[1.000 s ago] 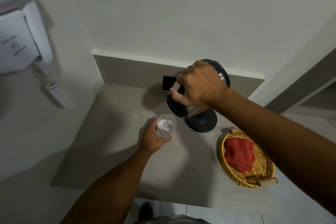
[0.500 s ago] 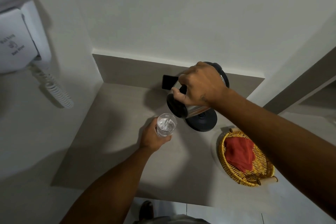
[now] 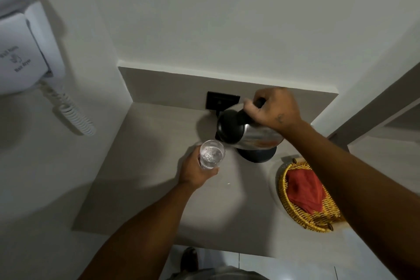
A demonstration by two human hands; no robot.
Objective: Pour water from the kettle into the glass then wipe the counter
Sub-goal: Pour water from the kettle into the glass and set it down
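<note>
A steel kettle [image 3: 248, 135] with a black lid is tipped to the left, its spout over the rim of a clear glass [image 3: 211, 154]. My right hand [image 3: 273, 108] grips the kettle's black handle from above. My left hand [image 3: 195, 171] is wrapped around the glass, holding it just above the grey counter [image 3: 145, 166]. Water with bubbles shows inside the glass. The kettle's round black base [image 3: 258, 154] sits on the counter under the tilted body.
A yellow wicker basket [image 3: 295, 216] holding a red cloth [image 3: 304, 191] stands at the counter's right. A black wall socket [image 3: 221, 100] is behind the kettle. A white wall hair dryer [image 3: 20, 52] with a coiled cord hangs at left. A small droplet lies on the counter by the glass.
My right hand has lifted the kettle off its base and tipped it further left over the glass. The glass now holds bubbling water. My left hand has stayed in place.
</note>
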